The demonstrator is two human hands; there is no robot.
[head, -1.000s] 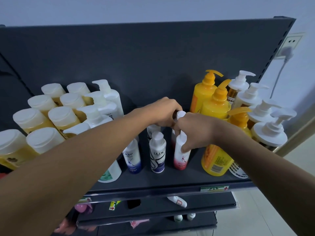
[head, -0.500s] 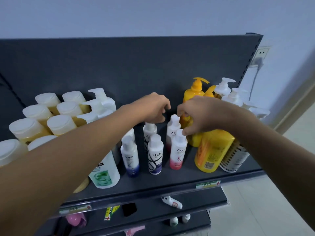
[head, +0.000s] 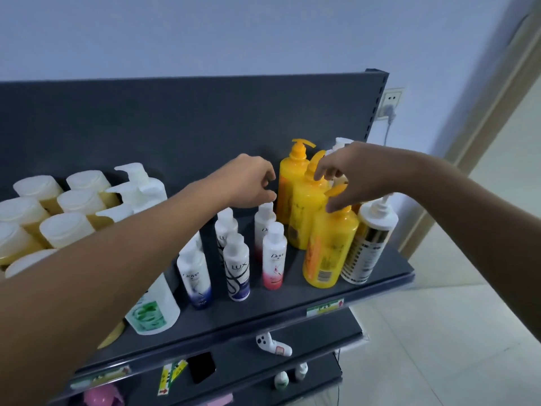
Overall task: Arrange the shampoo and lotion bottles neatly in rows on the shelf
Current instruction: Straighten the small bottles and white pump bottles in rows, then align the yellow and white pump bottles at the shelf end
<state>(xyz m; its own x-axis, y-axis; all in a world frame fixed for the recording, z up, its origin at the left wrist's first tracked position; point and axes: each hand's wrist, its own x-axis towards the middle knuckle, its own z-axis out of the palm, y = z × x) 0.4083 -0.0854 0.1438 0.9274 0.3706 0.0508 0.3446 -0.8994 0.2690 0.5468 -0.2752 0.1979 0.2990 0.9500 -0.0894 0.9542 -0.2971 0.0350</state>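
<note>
The dark shelf (head: 234,322) carries small bottles in two short rows: a blue Dove bottle (head: 194,276), a LUX bottle (head: 236,268) and a pink Dove bottle (head: 273,259) in front, with two more behind them. My left hand (head: 248,183) hovers just above the back pink bottle (head: 263,224), fingers curled together and holding nothing. My right hand (head: 348,177) is spread over the pump heads of the yellow pump bottles (head: 330,247), fingertips close to them. A white and gold pump bottle (head: 369,244) stands at the right end.
Cream-capped yellow bottles (head: 67,230) and white pump bottles (head: 140,183) crowd the shelf's left side, with a green-labelled bottle (head: 152,309) in front. Lower shelves hold a white object (head: 273,344), a black phone (head: 201,366) and small bottles (head: 288,376). A wall socket (head: 390,102) is at the right.
Both hands have let go of the small pink bottles and lifted. My right hand has moved right over the yellow pump bottles. The view has shifted so the shelf sits lower and farther left.
</note>
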